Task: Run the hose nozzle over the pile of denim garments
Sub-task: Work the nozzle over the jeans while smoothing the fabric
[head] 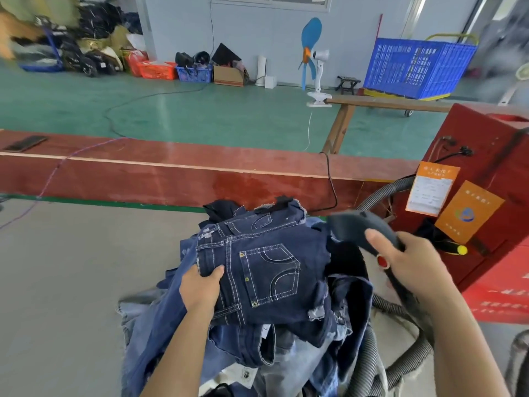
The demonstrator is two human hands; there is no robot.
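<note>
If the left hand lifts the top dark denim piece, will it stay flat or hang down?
The dark blue denim shorts would probably droop: the cloth already folds over the left hand. Thick seams may keep it somewhat stiff. Frayed edges might catch on the denim pile.

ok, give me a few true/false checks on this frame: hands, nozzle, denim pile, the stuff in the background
1. The right hand grips the dark hose nozzle. True.
2. The left hand is empty and off the pile. False: it holds the left edge of the top dark denim garment.
3. The nozzle has a red button near the right hand. True.
4. The blue crate sits on the denim pile. False: it stands on a cart far back on the right.
5. A ribbed grey hose runs toward the red machine. True.
</note>
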